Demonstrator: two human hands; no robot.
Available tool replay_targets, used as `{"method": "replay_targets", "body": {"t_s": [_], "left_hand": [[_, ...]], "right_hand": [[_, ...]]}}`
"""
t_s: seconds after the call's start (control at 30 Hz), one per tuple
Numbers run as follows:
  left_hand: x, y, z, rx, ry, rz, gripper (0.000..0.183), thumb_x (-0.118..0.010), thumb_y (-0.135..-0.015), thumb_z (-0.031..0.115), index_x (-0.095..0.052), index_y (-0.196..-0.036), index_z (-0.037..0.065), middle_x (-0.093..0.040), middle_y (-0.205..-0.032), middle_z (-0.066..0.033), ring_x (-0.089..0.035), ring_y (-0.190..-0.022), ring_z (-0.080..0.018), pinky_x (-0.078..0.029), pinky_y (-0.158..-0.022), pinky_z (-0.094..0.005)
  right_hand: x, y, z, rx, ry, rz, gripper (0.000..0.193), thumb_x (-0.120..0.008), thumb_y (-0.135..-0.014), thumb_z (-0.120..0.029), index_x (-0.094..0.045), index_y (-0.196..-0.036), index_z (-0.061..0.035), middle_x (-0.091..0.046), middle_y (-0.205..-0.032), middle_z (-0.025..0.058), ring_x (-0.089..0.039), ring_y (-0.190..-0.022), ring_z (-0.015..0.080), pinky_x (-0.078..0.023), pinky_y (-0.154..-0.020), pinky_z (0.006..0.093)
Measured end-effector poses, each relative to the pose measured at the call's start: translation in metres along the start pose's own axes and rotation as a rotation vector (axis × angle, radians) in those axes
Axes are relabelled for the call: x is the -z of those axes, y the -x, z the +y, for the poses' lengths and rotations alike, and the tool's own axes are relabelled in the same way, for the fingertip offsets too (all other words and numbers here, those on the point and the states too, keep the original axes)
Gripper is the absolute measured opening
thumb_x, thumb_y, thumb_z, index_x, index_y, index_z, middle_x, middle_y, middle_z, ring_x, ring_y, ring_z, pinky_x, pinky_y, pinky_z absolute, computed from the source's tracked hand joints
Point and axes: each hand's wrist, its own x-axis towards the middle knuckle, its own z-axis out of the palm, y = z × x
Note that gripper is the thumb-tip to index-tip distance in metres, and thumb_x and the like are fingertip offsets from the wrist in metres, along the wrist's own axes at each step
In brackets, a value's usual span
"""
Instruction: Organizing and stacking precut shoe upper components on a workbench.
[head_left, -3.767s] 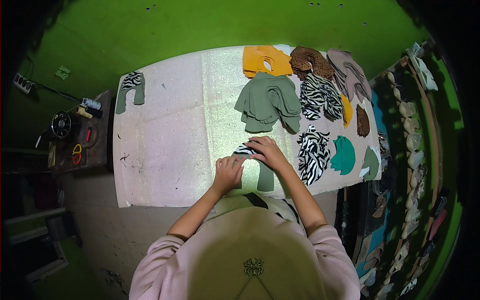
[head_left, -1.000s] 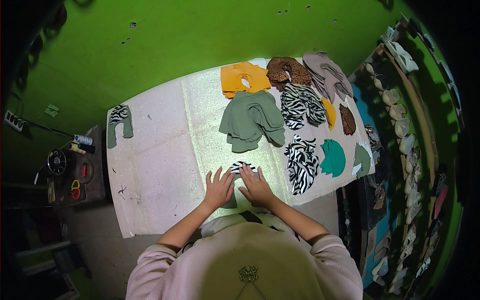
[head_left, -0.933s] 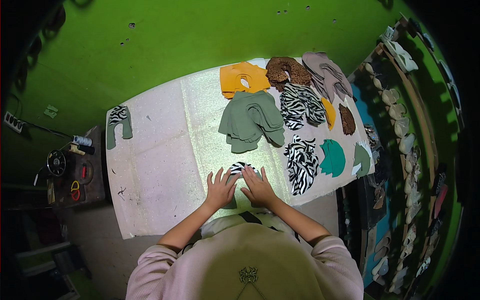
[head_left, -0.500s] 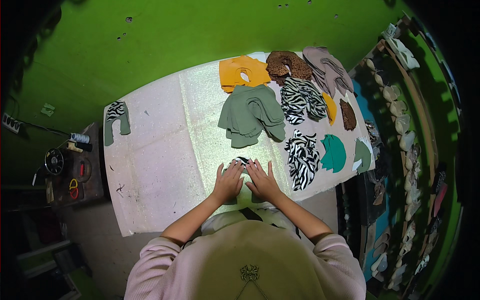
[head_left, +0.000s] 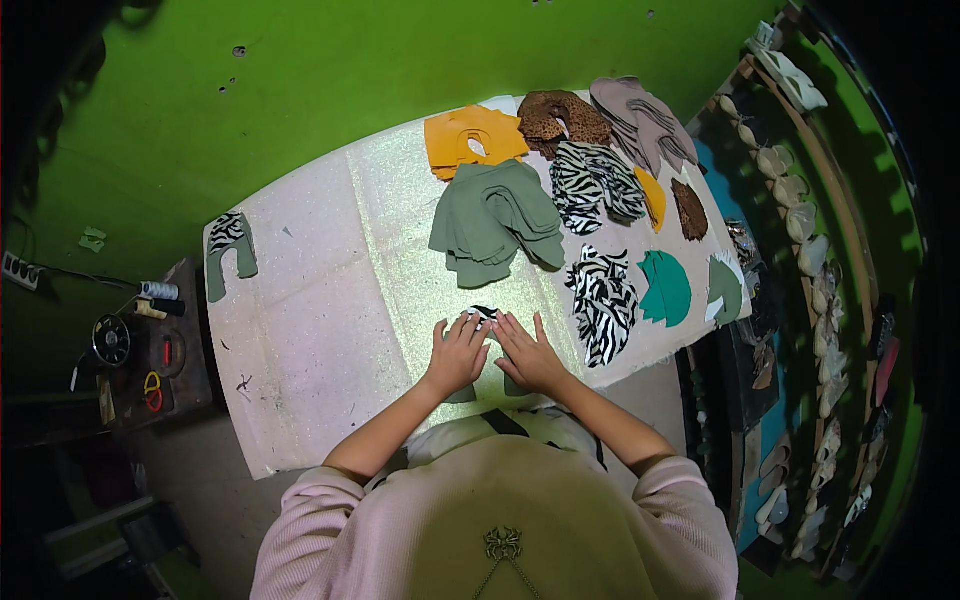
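Flat on a small zebra-print piece lie the fingers of my left hand and my right hand, side by side with the fingertips nearly meeting. Both hands are open and press down from above. Under them a green U-shaped piece shows its ends near my wrists; most of it is covered. Just beyond my hands lies a stack of similar green U-shaped pieces. To the right of my right hand is a loose pile of zebra-print pieces.
On the white table, yellow pieces, brown spotted pieces and grey-mauve pieces lie at the back. Teal pieces sit at right. A green-and-zebra piece rests far left, beside a sewing machine. Shelves stand right.
My hands stay flat on the zebra-print piece, with slightly more of its upper edge showing between the fingertips. The whole view has shifted and turned a little.
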Motion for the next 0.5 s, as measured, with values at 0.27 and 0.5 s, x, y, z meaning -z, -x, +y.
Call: {"method": "replay_targets", "body": {"t_s": [0.27,0.5], "left_hand": [[0.0,-0.003,-0.003,-0.04,-0.049,0.006,0.044,-0.056,-0.084,0.03,-0.054,-0.121,0.007,-0.053,-0.122,-0.0137,-0.046,-0.116,-0.0284,-0.029,-0.096,-0.0507],[-0.002,0.0,0.009,-0.011,-0.069,0.023,0.048,-0.053,-0.086,0.035,-0.052,-0.127,0.011,-0.048,-0.127,-0.0186,-0.041,-0.121,-0.034,-0.025,-0.1,-0.0527]], "right_hand": [[0.002,0.01,-0.007,-0.025,0.054,-0.044,0.064,-0.043,-0.093,-0.04,-0.026,-0.142,-0.001,-0.023,-0.15,0.0162,-0.02,-0.14,0.0285,-0.007,-0.108,0.0601],[-0.001,0.026,-0.012,-0.034,0.014,-0.058,0.065,-0.041,-0.094,-0.041,-0.025,-0.143,-0.001,-0.019,-0.151,0.0154,-0.015,-0.141,0.0292,-0.005,-0.108,0.061]]}}
